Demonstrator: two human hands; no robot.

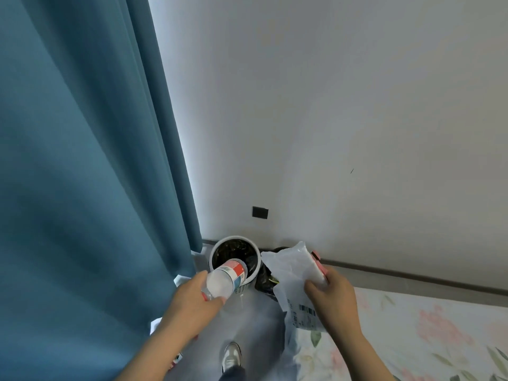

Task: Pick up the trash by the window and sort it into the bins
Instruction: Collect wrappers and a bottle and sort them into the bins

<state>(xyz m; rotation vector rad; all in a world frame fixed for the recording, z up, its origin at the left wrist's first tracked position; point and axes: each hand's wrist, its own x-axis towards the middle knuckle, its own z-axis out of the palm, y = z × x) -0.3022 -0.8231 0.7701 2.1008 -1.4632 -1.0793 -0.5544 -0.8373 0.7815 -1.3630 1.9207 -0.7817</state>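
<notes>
My left hand [192, 301] grips a clear plastic bottle [226, 279] with a red, white and blue label, held tilted over the near rim of a round white bin [217, 250] lined with a black bag. My right hand [331, 294] pinches a white plastic mailer bag [292, 266] with a barcode label, together with a thin pink item [319, 261] at its far edge. The mailer hangs over a second bin with a black liner [264, 279], mostly hidden behind it.
A blue curtain [82, 174] hangs at the left down to the grey floor [255, 328]. A white wall with a dark socket [260, 212] stands behind the bins. A floral bedspread [412, 336] fills the lower right. My shoe [231, 356] is on the floor below.
</notes>
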